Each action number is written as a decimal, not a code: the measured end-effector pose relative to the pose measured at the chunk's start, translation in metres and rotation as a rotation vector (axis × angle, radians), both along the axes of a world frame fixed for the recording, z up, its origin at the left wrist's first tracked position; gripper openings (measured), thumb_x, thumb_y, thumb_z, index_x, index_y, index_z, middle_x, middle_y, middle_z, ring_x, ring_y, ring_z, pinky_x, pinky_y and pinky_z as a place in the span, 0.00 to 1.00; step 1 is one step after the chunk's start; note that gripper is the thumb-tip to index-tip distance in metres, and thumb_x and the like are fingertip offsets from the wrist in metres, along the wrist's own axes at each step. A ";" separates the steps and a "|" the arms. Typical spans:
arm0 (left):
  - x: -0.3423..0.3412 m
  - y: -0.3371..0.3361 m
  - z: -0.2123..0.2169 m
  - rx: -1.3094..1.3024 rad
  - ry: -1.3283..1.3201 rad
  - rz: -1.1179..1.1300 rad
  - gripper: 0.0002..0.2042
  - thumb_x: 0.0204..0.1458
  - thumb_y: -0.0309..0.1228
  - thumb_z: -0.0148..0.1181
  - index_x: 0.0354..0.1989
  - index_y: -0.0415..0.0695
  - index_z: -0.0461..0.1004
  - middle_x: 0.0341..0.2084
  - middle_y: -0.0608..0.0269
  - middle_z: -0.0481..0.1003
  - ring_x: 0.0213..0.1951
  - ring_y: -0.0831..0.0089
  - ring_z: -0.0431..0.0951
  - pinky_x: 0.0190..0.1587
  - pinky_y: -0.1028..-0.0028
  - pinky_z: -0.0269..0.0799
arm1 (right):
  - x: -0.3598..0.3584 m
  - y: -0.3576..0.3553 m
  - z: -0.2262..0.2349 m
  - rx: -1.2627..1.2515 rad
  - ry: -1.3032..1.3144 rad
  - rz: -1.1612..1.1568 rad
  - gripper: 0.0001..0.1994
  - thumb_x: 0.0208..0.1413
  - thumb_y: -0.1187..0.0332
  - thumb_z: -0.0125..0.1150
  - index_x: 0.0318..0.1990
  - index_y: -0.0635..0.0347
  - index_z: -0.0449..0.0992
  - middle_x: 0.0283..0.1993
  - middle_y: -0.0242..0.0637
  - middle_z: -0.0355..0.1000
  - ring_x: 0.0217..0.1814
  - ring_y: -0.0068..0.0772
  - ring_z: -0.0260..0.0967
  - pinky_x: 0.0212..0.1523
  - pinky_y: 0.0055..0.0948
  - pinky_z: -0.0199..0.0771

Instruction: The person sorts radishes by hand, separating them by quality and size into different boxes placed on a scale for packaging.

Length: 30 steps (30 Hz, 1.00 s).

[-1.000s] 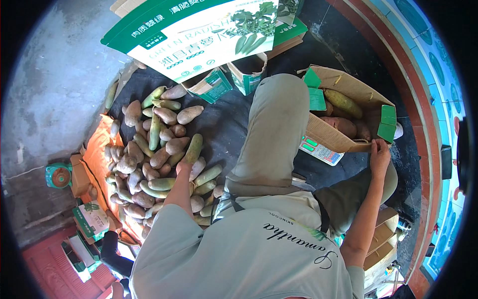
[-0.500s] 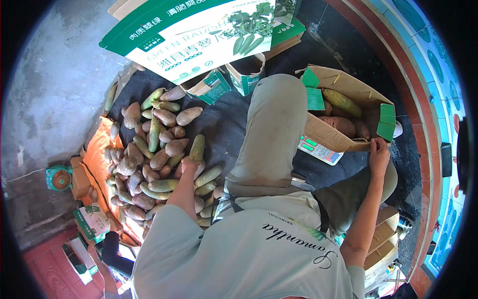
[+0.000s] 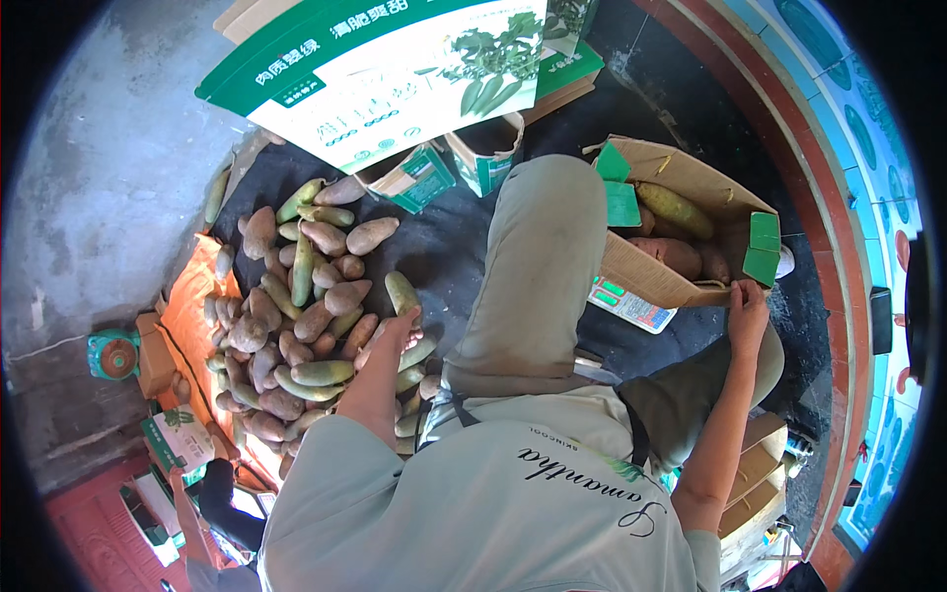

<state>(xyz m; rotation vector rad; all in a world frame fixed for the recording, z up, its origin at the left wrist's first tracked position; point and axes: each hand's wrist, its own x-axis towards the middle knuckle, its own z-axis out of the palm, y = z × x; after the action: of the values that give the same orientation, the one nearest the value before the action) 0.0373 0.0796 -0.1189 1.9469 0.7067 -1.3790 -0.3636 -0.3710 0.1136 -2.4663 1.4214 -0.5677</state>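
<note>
Left hand [image 3: 395,331] closes around a green cucumber [image 3: 402,293] from the heap [image 3: 286,326] alongside. Right hand [image 3: 747,304] pinches the cardboard box [image 3: 681,178] rim, apparently steadying it.

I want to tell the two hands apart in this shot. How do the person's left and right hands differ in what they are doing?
The left hand grips a long green vegetable lifted above the pile; the right hand clasps the rim of the open cardboard box. The left hand reaches out beside the left knee, the right one beside the right knee. Both are bare.
</note>
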 end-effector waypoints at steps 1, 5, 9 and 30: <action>0.001 -0.003 -0.005 -0.045 0.037 0.049 0.20 0.48 0.50 0.61 0.39 0.47 0.71 0.23 0.64 0.73 0.18 0.72 0.71 0.16 0.75 0.64 | 0.000 0.001 0.001 -0.017 -0.008 -0.007 0.07 0.55 0.69 0.55 0.31 0.65 0.72 0.29 0.48 0.71 0.33 0.50 0.70 0.34 0.38 0.68; -0.002 0.017 -0.022 -0.134 0.029 0.061 0.23 0.46 0.51 0.63 0.42 0.46 0.69 0.24 0.64 0.74 0.19 0.68 0.76 0.17 0.72 0.69 | 0.013 0.005 -0.011 0.035 -0.058 -0.032 0.05 0.52 0.72 0.58 0.30 0.63 0.72 0.29 0.47 0.71 0.32 0.49 0.70 0.33 0.39 0.68; -0.017 -0.019 -0.019 -0.198 0.036 0.055 0.23 0.48 0.51 0.62 0.42 0.45 0.68 0.25 0.62 0.73 0.24 0.67 0.78 0.21 0.71 0.70 | -0.001 0.004 -0.014 -0.035 -0.060 -0.090 0.05 0.52 0.69 0.58 0.30 0.61 0.72 0.29 0.44 0.70 0.31 0.50 0.69 0.32 0.42 0.68; -0.030 0.034 -0.082 0.148 -0.210 -1.367 0.40 0.37 0.47 0.67 0.61 0.47 0.59 0.55 0.45 0.65 0.57 0.51 0.66 0.57 0.59 0.65 | 0.014 0.013 -0.008 -0.015 -0.033 -0.116 0.04 0.49 0.70 0.59 0.30 0.60 0.73 0.32 0.43 0.70 0.35 0.50 0.70 0.36 0.43 0.71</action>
<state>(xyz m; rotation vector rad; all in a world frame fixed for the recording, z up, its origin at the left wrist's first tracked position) 0.0073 0.1134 -0.2005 2.7408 -0.8628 -1.7407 -0.3499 -0.3583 0.1055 -2.3856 1.5603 -0.6415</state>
